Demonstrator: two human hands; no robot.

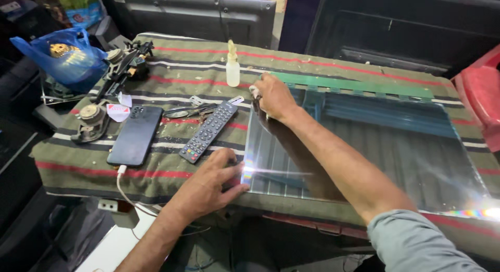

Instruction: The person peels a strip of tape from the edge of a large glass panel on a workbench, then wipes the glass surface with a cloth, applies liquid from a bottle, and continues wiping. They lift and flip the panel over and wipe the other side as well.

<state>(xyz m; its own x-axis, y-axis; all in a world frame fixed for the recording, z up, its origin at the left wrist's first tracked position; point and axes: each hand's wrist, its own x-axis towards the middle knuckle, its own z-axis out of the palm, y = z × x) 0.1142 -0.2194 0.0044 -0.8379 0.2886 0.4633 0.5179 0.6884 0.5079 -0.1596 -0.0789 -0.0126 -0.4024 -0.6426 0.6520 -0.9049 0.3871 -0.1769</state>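
1. Lying flat on the striped green-and-red cloth [172, 69], the large glossy reflective sheet [396, 157] fills the right half of the table.
2. Left hand [211, 183] presses spread, open fingers [234, 170] on the sheet's near-left corner, apparently pinning it.
3. Right hand [273, 97] closes on what looks like a small white cloth wad [255, 92] at the far-left corner.
4. Black remote control [208, 131], dark smartphone [136, 135] and small white plastic bottle [232, 69] sit just left.

Single head cam, looks down & fwd, close over striped table cloth [172, 69]; no 2nd view.
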